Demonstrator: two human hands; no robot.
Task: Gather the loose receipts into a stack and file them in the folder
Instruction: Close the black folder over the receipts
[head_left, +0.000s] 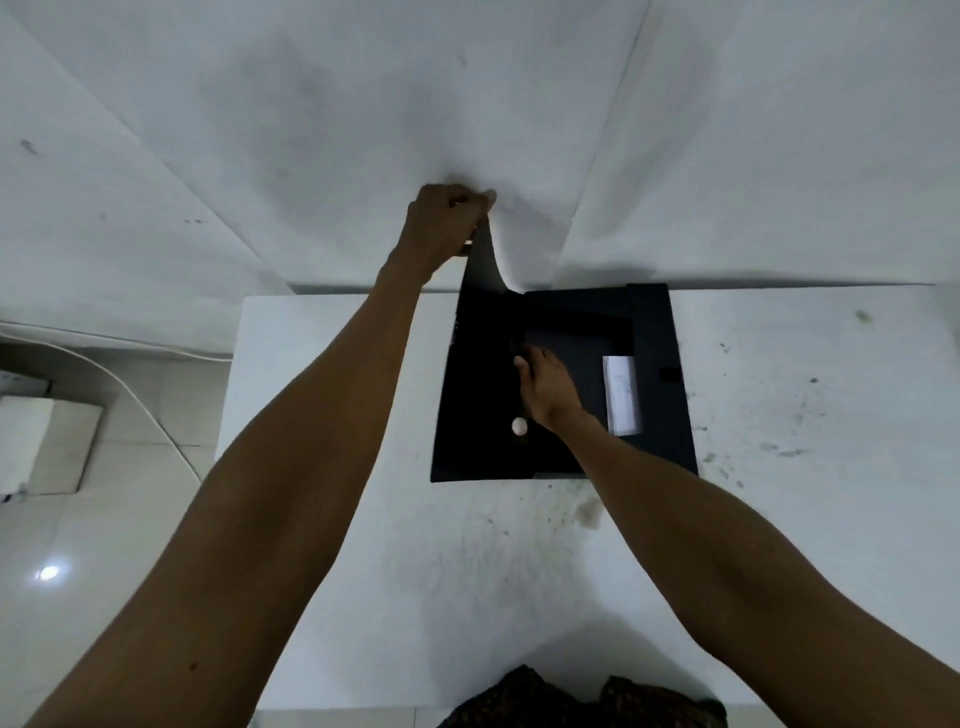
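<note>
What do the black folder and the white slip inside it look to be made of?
The folder looks like matte black card or thin plastic: its lifted cover curves without creasing. The receipt looks like thin white paper with faint print.

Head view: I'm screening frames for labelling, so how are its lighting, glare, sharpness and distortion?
Head view: dim, flat light; the folder is so dark its inside loses detail; print on the receipts is too soft to read; a glare spot shines on the floor; wide-angle distortion bends the wall seams.
</note>
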